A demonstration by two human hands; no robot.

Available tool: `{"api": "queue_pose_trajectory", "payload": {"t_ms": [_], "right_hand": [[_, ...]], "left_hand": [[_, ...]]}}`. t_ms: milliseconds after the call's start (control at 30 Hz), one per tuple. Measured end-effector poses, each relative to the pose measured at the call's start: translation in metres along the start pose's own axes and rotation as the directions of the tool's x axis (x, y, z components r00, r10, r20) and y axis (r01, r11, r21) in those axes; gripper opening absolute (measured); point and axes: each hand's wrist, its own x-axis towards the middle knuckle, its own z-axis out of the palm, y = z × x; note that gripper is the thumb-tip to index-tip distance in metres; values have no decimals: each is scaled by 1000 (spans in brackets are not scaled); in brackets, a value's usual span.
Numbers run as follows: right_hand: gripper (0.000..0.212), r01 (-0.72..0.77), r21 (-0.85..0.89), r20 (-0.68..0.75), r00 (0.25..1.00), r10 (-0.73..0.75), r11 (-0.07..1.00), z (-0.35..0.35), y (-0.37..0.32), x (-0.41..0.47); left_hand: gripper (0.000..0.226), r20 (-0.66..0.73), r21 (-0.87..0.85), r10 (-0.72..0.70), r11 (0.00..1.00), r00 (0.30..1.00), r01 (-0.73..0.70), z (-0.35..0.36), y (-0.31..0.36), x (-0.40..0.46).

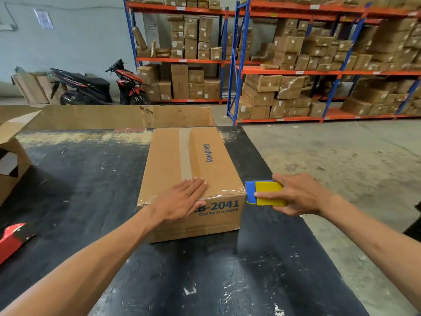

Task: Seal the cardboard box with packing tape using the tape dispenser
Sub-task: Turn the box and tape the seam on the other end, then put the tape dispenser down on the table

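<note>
A closed cardboard box (200, 160) printed "Glodway" and "CEDAR COLOGNE" stands on the black table (86, 183). A strip of tape (185, 153) runs along its top seam, and clear tape wraps the near top edge. My left hand (182, 201) lies flat on the box's near top edge, fingers spread over the rim. My right hand (296, 195) grips a blue and yellow tape dispenser (264, 193), whose blue end touches the box's near right corner.
An open cardboard box (11, 160) stands at the table's left edge and a large flat cardboard sheet (109, 116) behind it. A red object (11, 238) lies at the left. Shelving racks (296, 71) full of boxes, a scooter (98, 85) and concrete floor (330, 151) lie beyond.
</note>
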Motion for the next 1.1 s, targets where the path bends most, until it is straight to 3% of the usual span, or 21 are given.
{"api": "queue_pose_trajectory", "payload": {"t_ms": [167, 300, 400, 533, 633, 733, 833, 933, 1100], "right_hand": [[51, 58, -185, 122, 992, -36, 981, 9, -9, 4], [44, -4, -141, 158, 987, 26, 990, 23, -15, 4], [44, -42, -154, 171, 983, 68, 987, 25, -21, 9], [52, -102, -126, 237, 963, 130, 987, 34, -30, 11], [54, -153, -88, 295, 940, 173, 984, 42, -37, 7], [54, -213, -41, 312, 925, 215, 976, 52, -40, 2], [53, -338, 71, 278, 910, 307, 939, 58, -43, -2], [51, -463, 274, 254, 880, 401, 843, 61, -45, -4], [46, -556, 727, 382, 815, 436, 403, 69, -56, -5]], "left_hand": [[77, 45, -13, -1, 1000, 999, 2, -6, 0, -2], [67, -117, 78, -37, 996, 992, 47, -2, 12, 3], [67, -153, 66, -102, 991, 983, 113, -8, 46, 29], [58, -199, 1, -73, 997, 977, 74, -7, 95, 88], [53, -56, -28, -188, 982, 981, 187, 4, 116, 109], [61, -42, -49, -261, 965, 964, 259, 15, 118, 113], [82, -36, -207, -484, 859, 874, 468, 6, 122, 118], [75, 82, -177, -622, 760, 779, 626, 0, 123, 124], [69, 173, -144, -503, 838, 847, 527, -1, 106, 111]]}}
